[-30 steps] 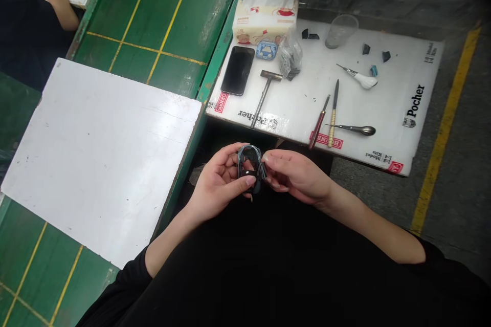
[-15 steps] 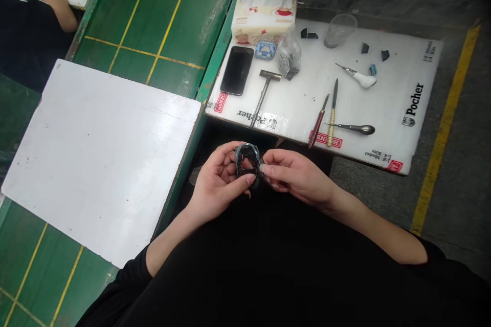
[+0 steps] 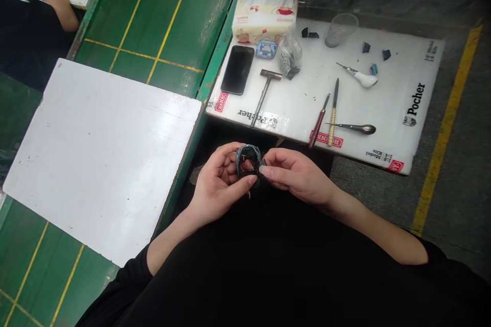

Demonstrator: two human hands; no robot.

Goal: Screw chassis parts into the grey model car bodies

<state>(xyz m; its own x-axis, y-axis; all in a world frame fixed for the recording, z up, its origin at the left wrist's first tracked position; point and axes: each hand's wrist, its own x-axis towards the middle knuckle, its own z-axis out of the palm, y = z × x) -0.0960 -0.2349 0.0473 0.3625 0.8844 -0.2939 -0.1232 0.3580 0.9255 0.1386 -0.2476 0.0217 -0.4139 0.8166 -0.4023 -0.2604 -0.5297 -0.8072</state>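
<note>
L hand & R hand still hold dark ring-shaped frame (grip unchanged).

Dark ring-shaped part mostly behind fingers, too small to identify; co-worker cut off at corner.

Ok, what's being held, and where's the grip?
A small dark ring-shaped part: the left hand cradles its left side, the right hand pinches its right edge.

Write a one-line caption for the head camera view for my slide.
Left hand and right hand hold a small dark ring-shaped part below a white board laid with tools.
</note>
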